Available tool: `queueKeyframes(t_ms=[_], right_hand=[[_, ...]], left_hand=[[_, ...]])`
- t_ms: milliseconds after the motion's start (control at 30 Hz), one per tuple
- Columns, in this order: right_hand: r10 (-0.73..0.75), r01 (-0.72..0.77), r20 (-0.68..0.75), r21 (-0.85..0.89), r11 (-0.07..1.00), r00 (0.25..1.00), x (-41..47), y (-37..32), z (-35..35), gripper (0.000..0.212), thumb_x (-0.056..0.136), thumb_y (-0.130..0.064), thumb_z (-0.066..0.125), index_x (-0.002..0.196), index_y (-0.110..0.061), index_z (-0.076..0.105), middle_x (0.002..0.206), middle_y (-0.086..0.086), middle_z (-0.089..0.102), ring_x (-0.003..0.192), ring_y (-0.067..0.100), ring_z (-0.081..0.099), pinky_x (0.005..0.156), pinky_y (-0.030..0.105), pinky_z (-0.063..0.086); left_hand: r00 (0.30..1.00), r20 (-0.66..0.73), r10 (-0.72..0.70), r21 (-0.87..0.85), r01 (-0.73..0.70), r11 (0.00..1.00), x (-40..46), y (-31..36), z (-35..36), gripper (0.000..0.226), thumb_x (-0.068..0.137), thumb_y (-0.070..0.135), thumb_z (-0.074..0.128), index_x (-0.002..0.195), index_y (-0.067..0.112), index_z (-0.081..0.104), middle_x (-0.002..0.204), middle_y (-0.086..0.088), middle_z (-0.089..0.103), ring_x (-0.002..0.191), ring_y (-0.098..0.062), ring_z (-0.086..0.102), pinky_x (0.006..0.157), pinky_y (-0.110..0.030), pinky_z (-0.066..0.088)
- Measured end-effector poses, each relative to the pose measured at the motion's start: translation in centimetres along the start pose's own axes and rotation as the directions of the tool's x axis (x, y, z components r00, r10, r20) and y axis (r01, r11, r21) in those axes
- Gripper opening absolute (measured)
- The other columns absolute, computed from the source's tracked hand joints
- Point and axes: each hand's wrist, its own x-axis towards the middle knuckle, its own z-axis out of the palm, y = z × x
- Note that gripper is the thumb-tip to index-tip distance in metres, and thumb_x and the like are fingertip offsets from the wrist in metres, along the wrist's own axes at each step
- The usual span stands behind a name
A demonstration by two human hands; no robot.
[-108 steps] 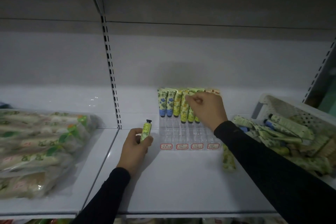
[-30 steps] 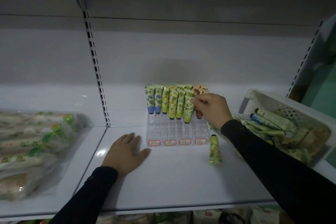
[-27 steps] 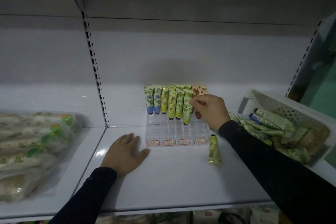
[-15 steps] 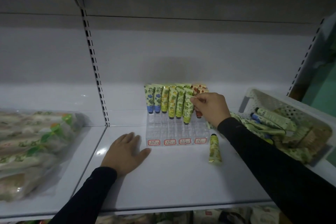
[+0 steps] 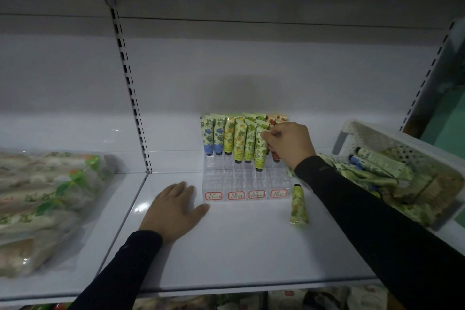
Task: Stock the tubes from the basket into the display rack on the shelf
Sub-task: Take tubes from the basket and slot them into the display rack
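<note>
Tube in hand: I see my right hand [image 5: 289, 145] pinching the top of a green tube [image 5: 260, 150] at frame centre; it stands cap down in the rack's third row, front-most of the standing tubes.
Rack: the clear rack [image 5: 246, 182] sits mid-frame toward the back of the shelf [image 5: 239, 246], four red-edged labels on its front face; its front rows hold nothing.
Stocked tubes: blue, yellow and green tubes [image 5: 227, 137] stand upright in the back rows; an orange-patterned one peeks out behind my right hand.
Loose tube: one tube [image 5: 298, 205] lies flat just right of the rack's front corner, cap toward the back.
Left hand: my left hand [image 5: 175, 209] lies palm down, fingers spread, on the shelf just left of the rack, thumb tip near its front left corner; it holds nothing.
Basket: the white basket [image 5: 372, 134] at right of frame is tilted, tubes heaped inside and spilling toward the rack.
Open room: bare shelf runs from the rack's front to the shelf's front edge at lower frame.
Left bay: bagged goods [image 5: 42, 199] fill the shelf past the slotted upright [image 5: 130, 93].
</note>
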Motion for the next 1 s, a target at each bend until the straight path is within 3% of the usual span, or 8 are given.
queueKeyframes(t_ms=[200, 733, 867, 1000], right_hand=[[0.012, -0.012, -0.006, -0.024, 1.000, 1.000, 0.10, -0.15, 0.24, 0.039, 0.091, -0.023, 0.063, 0.068, 0.008, 0.064, 0.067, 0.025, 0.065, 0.064, 0.039, 0.061, 0.070, 0.046, 0.054], [0.061, -0.061, -0.010, -0.038, 0.997, 0.998, -0.44, -0.23, -0.04, 0.050, 0.092, -0.040, 0.058, 0.078, 0.007, 0.068, 0.074, 0.024, 0.068, 0.073, 0.037, 0.064, 0.076, 0.040, 0.054], [0.052, -0.053, -0.028, -0.043, 0.998, 0.998, -0.69, 0.13, -0.05, 0.044, 0.092, -0.036, 0.057, 0.080, 0.004, 0.071, 0.075, 0.021, 0.070, 0.076, 0.033, 0.065, 0.080, 0.035, 0.053], [0.029, -0.031, -0.030, -0.047, 0.998, 0.999, -0.66, 0.18, -0.08, 0.040, 0.092, -0.030, 0.059, 0.072, 0.004, 0.070, 0.069, 0.020, 0.068, 0.071, 0.034, 0.064, 0.077, 0.036, 0.052]], left_hand=[[1.000, -0.005, -0.024, -0.011, 0.024, 1.000, 0.12, 0.02, 0.19, 0.081, 0.074, 0.080, 0.025, 0.114, 0.018, 0.059, 0.125, -0.004, 0.057, 0.121, -0.019, 0.045, 0.103, -0.030, 0.032], [1.000, -0.010, -0.026, -0.041, 0.026, 0.999, 0.10, -0.04, 0.02, 0.078, 0.074, 0.079, 0.028, 0.110, 0.018, 0.060, 0.121, -0.003, 0.059, 0.116, -0.017, 0.047, 0.096, -0.029, 0.035], [0.999, 0.020, -0.036, -0.038, 0.036, 0.999, 0.11, -0.19, 0.09, 0.078, 0.075, 0.080, 0.029, 0.120, 0.022, 0.059, 0.135, -0.001, 0.054, 0.128, -0.017, 0.042, 0.104, -0.029, 0.031], [0.999, 0.009, -0.037, -0.047, 0.037, 0.998, 0.08, 0.01, -0.07, 0.080, 0.073, 0.080, 0.027, 0.114, 0.019, 0.059, 0.127, -0.002, 0.056, 0.122, -0.017, 0.044, 0.100, -0.029, 0.032]])
